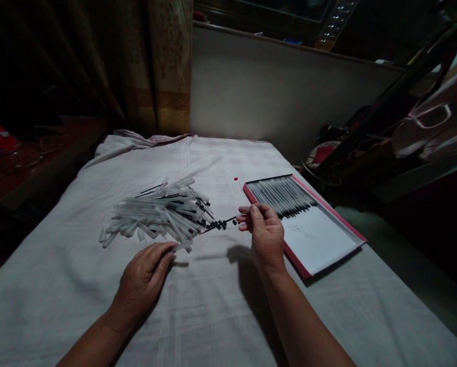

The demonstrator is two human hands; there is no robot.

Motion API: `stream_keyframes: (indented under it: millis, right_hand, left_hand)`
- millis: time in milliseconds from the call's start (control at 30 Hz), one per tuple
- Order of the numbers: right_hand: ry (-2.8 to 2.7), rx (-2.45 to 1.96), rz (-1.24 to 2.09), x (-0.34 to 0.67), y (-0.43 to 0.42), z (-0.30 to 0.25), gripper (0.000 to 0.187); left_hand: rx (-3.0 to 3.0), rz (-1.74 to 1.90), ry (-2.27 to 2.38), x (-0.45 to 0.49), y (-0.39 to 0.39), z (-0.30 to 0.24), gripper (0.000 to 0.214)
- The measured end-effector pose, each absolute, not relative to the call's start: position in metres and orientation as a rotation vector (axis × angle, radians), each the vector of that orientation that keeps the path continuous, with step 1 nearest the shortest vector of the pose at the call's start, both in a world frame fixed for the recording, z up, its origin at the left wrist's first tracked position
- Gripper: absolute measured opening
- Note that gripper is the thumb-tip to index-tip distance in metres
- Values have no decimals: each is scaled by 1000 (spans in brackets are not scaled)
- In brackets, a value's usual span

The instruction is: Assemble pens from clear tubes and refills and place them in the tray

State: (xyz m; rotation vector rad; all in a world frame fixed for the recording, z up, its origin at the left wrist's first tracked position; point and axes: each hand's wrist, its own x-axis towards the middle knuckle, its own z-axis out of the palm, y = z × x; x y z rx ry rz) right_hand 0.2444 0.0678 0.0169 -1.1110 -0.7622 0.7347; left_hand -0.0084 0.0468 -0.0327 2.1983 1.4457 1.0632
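My left hand point(148, 272) pinches a clear plastic pen barrel point(183, 246) at the near edge of a loose pile. That pile point(148, 214) is made of many translucent pen barrels, with some thin black refills and black ends among them. In the fingers of my right hand point(264, 232) is a thin black pen refill point(230, 220), slanting down to the left over the cloth. Small black plugs point(217, 224) lie between the pile and this hand. Right of my right hand is a shallow pink-edged box point(320, 244) with a row of assembled-looking pens point(284, 193) along its far part.
A white checked cloth point(213, 316) covers the surface under everything. One small red piece point(236, 179) lies left of the box's far corner. A patterned curtain point(170, 66) hangs behind, and a dark reddish side table point(41, 153) stands at left.
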Motion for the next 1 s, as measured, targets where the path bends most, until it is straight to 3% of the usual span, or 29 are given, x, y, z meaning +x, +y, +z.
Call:
stream_keyframes:
  millis: [633,833,933,1000]
  right_hand:
    - [-840,-1097,786,230,60,21,27]
    - [-1034,-1173,892,211,55,4,17]
    - [-1270,-1167,773,199,49,-8,9]
    - [-1416,-1120,648,191,44,-13,14]
  left_hand:
    - [2284,1125,1395,-6,46,-30,28]
    - [2372,1140,1361,-5,44,-29,26]
    - [2433,1170,1300,-5,43,-28,24]
    - [2464,1183,1262,-4,42,-27,23]
